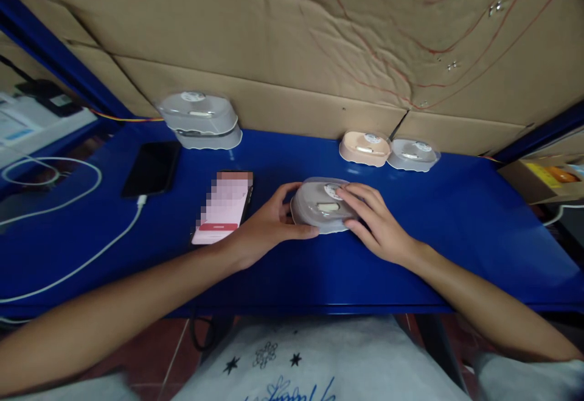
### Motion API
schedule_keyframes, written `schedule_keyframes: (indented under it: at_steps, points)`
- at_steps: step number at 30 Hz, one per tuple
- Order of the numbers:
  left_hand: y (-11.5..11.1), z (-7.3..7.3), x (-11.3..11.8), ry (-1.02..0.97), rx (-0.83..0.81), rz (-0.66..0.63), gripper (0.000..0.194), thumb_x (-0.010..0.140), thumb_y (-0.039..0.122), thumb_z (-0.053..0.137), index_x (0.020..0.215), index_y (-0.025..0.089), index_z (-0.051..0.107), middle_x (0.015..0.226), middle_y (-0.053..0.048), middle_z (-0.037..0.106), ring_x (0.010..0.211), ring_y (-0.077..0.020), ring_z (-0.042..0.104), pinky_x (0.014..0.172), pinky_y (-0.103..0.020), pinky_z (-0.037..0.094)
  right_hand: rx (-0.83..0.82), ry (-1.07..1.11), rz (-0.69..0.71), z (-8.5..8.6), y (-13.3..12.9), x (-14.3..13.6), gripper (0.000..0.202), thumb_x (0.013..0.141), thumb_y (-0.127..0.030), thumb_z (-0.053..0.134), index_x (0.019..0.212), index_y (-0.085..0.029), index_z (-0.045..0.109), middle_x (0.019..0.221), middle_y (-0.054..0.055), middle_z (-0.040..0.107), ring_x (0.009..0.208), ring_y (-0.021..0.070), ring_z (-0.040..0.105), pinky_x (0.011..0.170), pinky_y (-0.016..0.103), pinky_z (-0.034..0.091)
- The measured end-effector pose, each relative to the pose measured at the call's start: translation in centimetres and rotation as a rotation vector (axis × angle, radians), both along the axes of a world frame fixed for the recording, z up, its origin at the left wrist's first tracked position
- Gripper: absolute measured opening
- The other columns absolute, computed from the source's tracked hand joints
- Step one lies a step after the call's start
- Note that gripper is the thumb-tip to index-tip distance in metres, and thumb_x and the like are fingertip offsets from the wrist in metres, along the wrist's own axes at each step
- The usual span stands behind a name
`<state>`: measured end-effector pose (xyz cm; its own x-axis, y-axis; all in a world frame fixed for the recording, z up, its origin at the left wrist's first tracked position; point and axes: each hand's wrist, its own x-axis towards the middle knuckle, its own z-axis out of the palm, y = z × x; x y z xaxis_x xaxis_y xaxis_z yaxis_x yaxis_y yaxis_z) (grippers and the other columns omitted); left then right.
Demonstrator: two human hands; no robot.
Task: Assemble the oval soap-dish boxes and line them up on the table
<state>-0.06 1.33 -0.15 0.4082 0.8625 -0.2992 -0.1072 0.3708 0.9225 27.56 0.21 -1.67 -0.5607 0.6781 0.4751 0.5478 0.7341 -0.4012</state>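
Note:
An oval grey container with a clear lid, a round white sticker and a small pale tab on top sits near the middle of the blue table. My left hand grips its left end, thumb along the front and fingers behind. On its right end rests my right hand, with the fingers over the lid by the sticker and the thumb at the front edge. Left of my left hand lies a phone with a lit pink screen, partly pixelated.
Two stacked grey containers stand at the back left. A peach container and another grey container sit side by side at the back right. A dark phone with a white cable lies left. Cardboard lines the back.

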Motion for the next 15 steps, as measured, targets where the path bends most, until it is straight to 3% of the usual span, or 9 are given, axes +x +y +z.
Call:
schedule_keyframes:
  at_steps: [6, 9, 12, 15]
  points:
    - [-0.13, -0.27, -0.02, -0.018, 0.019, -0.014, 0.099, 0.064, 0.024, 0.1, 0.149, 0.027, 0.048, 0.117, -0.006, 0.077, 0.117, -0.0306, 0.071, 0.112, -0.052, 0.049, 0.069, -0.116, 0.037, 0.43, 0.31, 0.49, 0.072, 0.109, -0.037, 0.057, 0.171, -0.041, 0.022, 0.158, 0.011, 0.051, 0.15, 0.0348, 0.046, 0.123, 0.063, 0.043]
    - [0.02, -0.22, -0.07, -0.021, 0.043, -0.041, 0.098, 0.066, 0.026, 0.099, 0.15, 0.028, 0.048, 0.119, -0.007, 0.077, 0.122, -0.032, 0.07, 0.115, -0.054, 0.047, 0.053, -0.124, 0.047, 0.51, 0.44, 0.61, 0.08, 0.104, -0.044, 0.065, 0.171, -0.04, 0.022, 0.16, 0.012, 0.049, 0.15, 0.0368, 0.046, 0.124, 0.064, 0.043]
    - [0.07, -0.23, 0.06, -0.023, 0.072, -0.066, 0.095, 0.072, 0.029, 0.096, 0.153, 0.028, 0.045, 0.133, -0.009, 0.073, 0.131, -0.0322, 0.066, 0.119, -0.054, 0.044, 0.046, -0.124, 0.047, 0.59, 0.59, 0.58, 0.081, 0.102, -0.045, 0.068, 0.171, -0.039, 0.025, 0.161, 0.011, 0.05, 0.152, 0.0368, 0.045, 0.126, 0.063, 0.042]
    - [-0.04, -0.55, 0.22, 0.024, 0.146, -0.089, 0.089, 0.079, 0.034, 0.09, 0.154, 0.027, 0.042, 0.156, -0.013, 0.057, 0.143, -0.0329, 0.057, 0.122, -0.053, 0.041, 0.038, -0.148, 0.044, 1.0, 0.8, 0.76, 0.071, 0.105, -0.04, 0.064, 0.169, -0.04, 0.032, 0.16, 0.01, 0.053, 0.152, 0.0348, 0.048, 0.125, 0.062, 0.044]
